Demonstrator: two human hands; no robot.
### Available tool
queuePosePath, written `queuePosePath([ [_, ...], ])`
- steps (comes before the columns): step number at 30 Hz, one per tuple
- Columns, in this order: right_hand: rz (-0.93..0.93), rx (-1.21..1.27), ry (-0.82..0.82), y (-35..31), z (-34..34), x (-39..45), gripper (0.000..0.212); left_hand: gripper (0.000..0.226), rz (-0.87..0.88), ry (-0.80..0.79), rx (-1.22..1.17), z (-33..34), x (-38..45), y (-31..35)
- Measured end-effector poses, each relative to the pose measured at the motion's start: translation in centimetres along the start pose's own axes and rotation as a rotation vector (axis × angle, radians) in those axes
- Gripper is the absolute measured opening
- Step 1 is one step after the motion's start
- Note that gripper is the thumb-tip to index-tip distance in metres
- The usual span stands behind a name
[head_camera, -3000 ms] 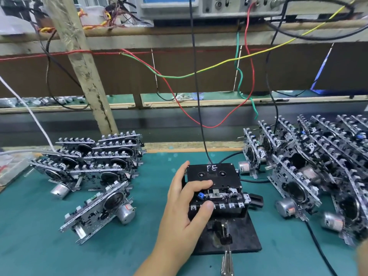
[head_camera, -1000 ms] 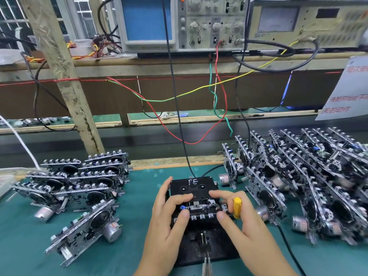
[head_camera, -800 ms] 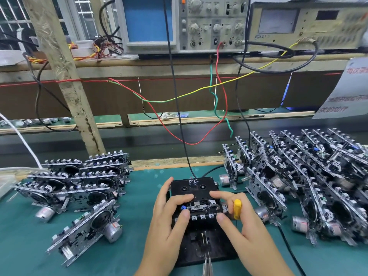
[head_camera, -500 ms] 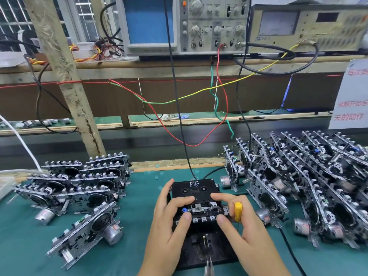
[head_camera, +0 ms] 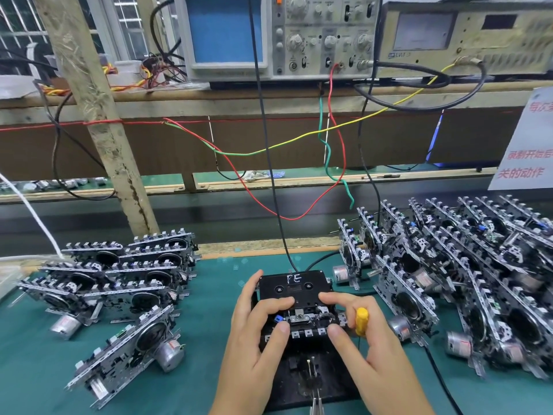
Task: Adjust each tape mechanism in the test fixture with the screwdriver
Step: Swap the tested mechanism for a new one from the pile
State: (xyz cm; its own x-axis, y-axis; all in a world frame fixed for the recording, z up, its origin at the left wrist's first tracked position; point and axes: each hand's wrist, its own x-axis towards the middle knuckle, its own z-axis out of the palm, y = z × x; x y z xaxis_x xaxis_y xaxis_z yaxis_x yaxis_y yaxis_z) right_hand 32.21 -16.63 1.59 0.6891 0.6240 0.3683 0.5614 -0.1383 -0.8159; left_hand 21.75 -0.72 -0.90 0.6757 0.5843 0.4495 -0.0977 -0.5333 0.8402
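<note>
Fixture: test fixture [head_camera: 317, 381], a black base plate on the green tabletop [head_camera: 209, 339], sits between the two hands and carries one tape mechanism [head_camera: 302, 320].
Cassette: black, marked "FE" [head_camera: 294, 287], lies on the far part of that mechanism; a black cable runs up from it to the oscilloscope [head_camera: 278, 34].
Left hand: left hand [head_camera: 257, 345] grips the fixture's left side, thumb on the front key row, index finger curled over the cassette edge.
Right hand: right hand [head_camera: 368, 351] mirrors it on the fixture's right side, thumb on the key row, index finger on the cassette, while the remaining fingers curl round the yellow-handled screwdriver [head_camera: 361, 320], which stands upright just right of the mechanism.
Change: against half a second ago the hands and screwdriver hold the same places; three seconds ago only the left hand was on the fixture.
Stacks: mechanisms lie stacked left [head_camera: 119, 274] of the fixture and in rows right [head_camera: 466, 277] of it.
</note>
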Motion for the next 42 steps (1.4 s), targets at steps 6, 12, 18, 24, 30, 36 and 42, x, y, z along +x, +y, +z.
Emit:
queuePosePath([
  [6,-0.005,-0.009,0.011,-0.3,0.0,0.0,0.033,0.036,0.014,0.005,0.006,0.0,0.1,0.1],
  [12,0.001,0.007,-0.001,-0.5,-0.1,-0.1,0.036,0.036,0.013,0.005,0.005,-0.1,0.1,0.2],
  [18,-0.004,-0.005,0.008,-0.6,0.0,-0.2,0.031,0.035,0.008,-0.001,-0.004,0.0,0.1,0.1],
  [24,0.006,-0.002,0.017,-0.9,0.0,-0.2,0.027,0.037,-0.007,-0.012,-0.006,-0.1,0.0,0.1],
  [30,0.032,0.01,-0.002,-1.5,-0.3,-0.2,0.034,0.035,-0.004,-0.012,0.001,-0.1,0.1,0.1],
  [36,0.038,-0.072,0.002,-2.8,0.2,-0.5,0.044,0.033,0.009,-0.008,-0.01,-0.2,0.1,0.3],
  [42,0.051,-0.124,0.04,-3.0,0.5,-0.7,0.023,0.031,0.008,-0.01,-0.007,-0.1,0.1,0.4],
])
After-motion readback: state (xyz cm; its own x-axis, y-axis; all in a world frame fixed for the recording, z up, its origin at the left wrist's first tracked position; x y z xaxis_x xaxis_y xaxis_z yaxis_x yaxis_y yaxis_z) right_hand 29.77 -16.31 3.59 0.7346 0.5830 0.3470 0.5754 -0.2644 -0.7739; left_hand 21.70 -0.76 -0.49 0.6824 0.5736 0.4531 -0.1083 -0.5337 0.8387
